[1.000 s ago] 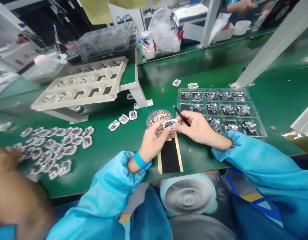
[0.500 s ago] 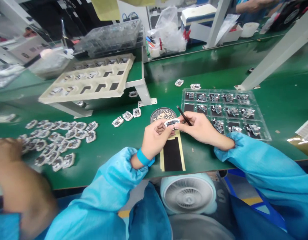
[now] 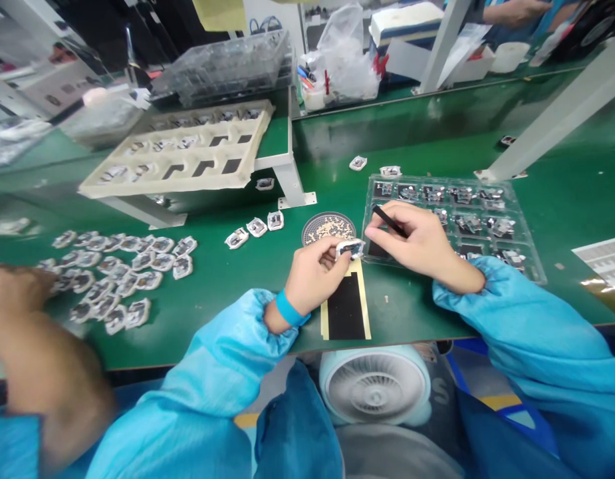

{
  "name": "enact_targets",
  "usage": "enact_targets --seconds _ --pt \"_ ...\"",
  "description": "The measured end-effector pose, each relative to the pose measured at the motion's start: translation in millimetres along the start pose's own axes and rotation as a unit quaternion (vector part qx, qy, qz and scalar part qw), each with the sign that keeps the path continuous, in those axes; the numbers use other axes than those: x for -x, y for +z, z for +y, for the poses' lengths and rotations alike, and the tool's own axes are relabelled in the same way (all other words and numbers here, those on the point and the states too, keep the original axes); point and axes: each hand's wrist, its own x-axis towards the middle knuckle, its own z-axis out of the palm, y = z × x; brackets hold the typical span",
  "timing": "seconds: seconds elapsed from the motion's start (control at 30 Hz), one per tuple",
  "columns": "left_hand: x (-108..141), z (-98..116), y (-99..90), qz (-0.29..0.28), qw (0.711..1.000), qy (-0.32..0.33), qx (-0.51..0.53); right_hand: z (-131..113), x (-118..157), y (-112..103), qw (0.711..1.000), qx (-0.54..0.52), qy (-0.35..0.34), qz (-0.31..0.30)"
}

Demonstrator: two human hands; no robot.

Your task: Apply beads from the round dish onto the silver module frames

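My left hand [image 3: 318, 269] is closed on a small white-rimmed part [image 3: 350, 249] with dark, shiny pieces inside; its exact kind I cannot make out. A black pen-like tool [image 3: 388, 221] is gripped in my right hand [image 3: 417, 241], apart from the part and over the left side of a clear compartment tray [image 3: 530, 256] of small electronic pieces. Behind my left hand lies a round grey dish [image 3: 312, 229] of tiny beige and dark bits. Beneath the held part is a black sheet [image 3: 346, 309] with yellow edges.
Many similar white-rimmed parts [image 3: 148, 279] cover the table at left, where another person's hand [image 3: 18, 289] reaches in. A cream tray [image 3: 187, 174] sits on a raised stand [image 3: 290, 176]. A slanted white post [image 3: 551, 100] rises behind the clear tray.
My right hand has moved right, away from the white-rimmed part, taking the black tool with it. My left hand still holds the part. The view has shifted slightly.
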Motion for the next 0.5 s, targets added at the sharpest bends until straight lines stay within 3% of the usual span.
enact_targets --seconds 0.2,0.5 --pt "0.3 2.3 -1.3 0.004 0.995 0.052 -0.08 3.4 3.2 5.9 0.994 0.001 -0.092 -0.059" --pt "-2.1 1.8 -3.4 0.0 0.994 0.063 -0.086 11.9 8.1 10.8 0.985 0.04 -0.158 -0.064"
